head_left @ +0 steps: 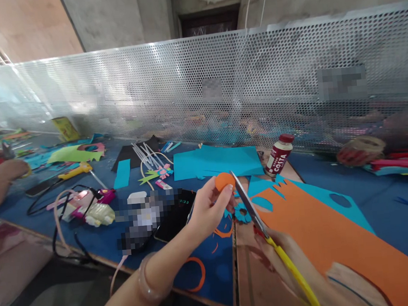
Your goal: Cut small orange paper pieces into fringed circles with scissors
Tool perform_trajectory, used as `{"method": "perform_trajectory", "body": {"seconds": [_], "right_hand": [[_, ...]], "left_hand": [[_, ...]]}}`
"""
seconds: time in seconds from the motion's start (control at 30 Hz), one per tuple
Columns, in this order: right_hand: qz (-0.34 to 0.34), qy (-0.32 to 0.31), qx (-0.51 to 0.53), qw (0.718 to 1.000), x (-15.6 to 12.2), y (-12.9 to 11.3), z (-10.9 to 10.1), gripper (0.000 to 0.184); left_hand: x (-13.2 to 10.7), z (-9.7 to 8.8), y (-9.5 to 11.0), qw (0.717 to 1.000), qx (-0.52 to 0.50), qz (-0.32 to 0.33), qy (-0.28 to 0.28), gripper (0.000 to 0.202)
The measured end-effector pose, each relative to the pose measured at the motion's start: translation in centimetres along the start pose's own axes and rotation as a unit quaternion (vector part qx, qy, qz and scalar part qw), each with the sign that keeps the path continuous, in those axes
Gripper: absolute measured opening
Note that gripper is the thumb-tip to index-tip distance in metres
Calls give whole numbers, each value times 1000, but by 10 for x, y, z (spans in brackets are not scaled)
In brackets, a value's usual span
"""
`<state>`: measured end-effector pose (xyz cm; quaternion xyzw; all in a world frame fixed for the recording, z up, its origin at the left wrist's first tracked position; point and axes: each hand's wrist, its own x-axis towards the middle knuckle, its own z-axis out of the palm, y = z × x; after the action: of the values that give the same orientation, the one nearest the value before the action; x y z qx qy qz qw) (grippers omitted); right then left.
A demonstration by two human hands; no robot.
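My left hand (pixel 208 208) pinches a small round orange paper piece (pixel 223 180) and holds it up above the table. My right hand (pixel 286 255) grips yellow-handled scissors (pixel 254 215), whose blades point up to the right edge of the orange piece. Below the hands lie a large orange paper sheet (pixel 330 237), a small blue paper flower (pixel 242 212) and thin orange trimmings (pixel 195 274) on the blue mat.
A blue sheet (pixel 215 162) and a Costa bottle (pixel 279 155) lie behind the hands. A phone (pixel 175 214), cables, white sticks (pixel 147 155) and paper scraps sit left. Another person's hand (pixel 3 169) works at far left. A perforated metal screen (pixel 220 85) bounds the table.
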<state>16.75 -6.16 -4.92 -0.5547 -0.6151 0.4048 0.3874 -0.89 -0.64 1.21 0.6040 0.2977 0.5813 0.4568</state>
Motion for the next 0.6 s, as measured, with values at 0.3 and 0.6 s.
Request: {"method": "perform_trajectory", "body": {"seconds": [0.3, 0.6], "right_hand": [[0, -21, -5, 1000, -2, -8, -3, 33], [-37, -9, 110, 993, -4, -16, 1, 26]], "left_hand": [[0, -1, -1, 1000, -13, 11, 9, 19], [-2, -4, -1, 999, -14, 8, -35, 18]]}}
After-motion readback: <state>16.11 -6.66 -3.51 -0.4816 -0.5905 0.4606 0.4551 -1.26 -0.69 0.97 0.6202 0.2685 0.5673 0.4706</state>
